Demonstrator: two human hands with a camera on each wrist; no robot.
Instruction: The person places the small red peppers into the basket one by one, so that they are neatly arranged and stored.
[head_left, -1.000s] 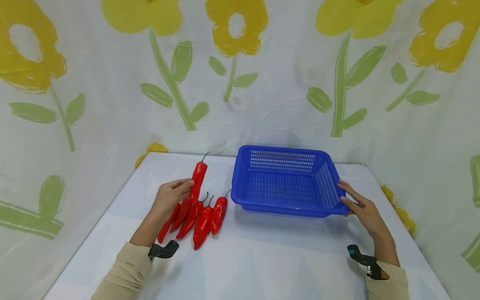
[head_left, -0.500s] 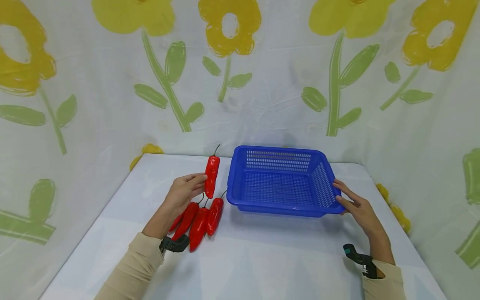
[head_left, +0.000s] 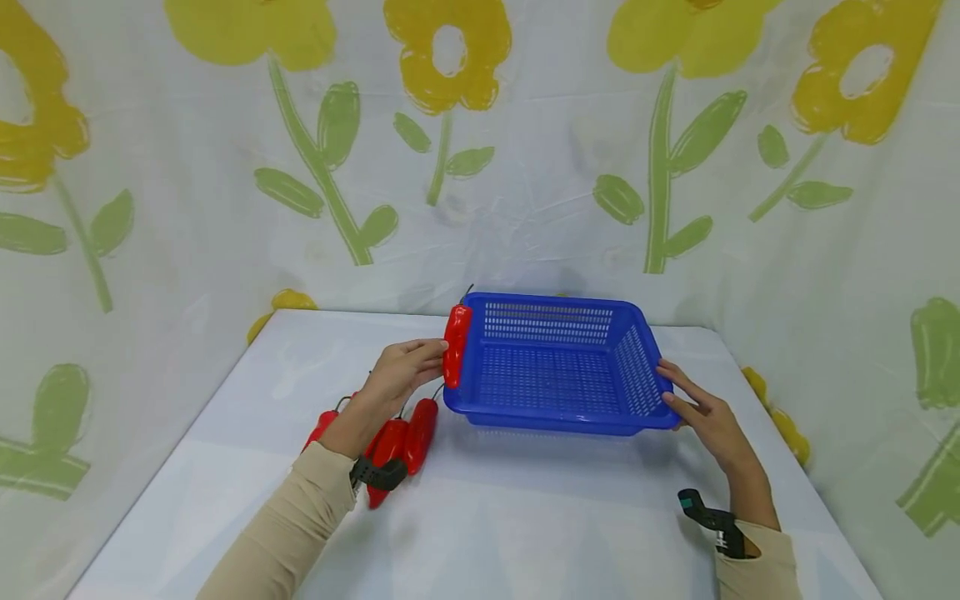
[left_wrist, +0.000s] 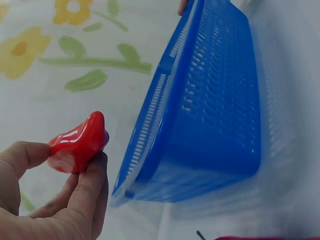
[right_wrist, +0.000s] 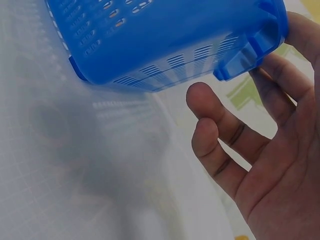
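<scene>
My left hand (head_left: 401, 375) pinches a red chili pepper (head_left: 455, 348) upright, its stem pointing up, overlapping the left rim of a blue plastic basket (head_left: 555, 421) in the head view. In the left wrist view thumb and fingers hold this chili pepper (left_wrist: 80, 145) beside the basket's outer wall (left_wrist: 200, 160), with a gap between. My right hand (head_left: 708, 421) grips the basket's right rim, thumb and fingertips at the edge. Seen from the right wrist, two fingers of the right hand (right_wrist: 285, 170) hang free below the rim. The basket's visible inside is bare.
Several more red chili peppers (head_left: 420, 437) lie on the white table (head_left: 540, 517) left of the basket, partly hidden by the left forearm. A white cloth (head_left: 525, 242) with yellow flowers hangs behind and at both sides.
My left hand has carried the chili pepper rightward, from over the other peppers to the basket's left rim. The right hand keeps its grip on the basket; the whole view has shifted slightly.
</scene>
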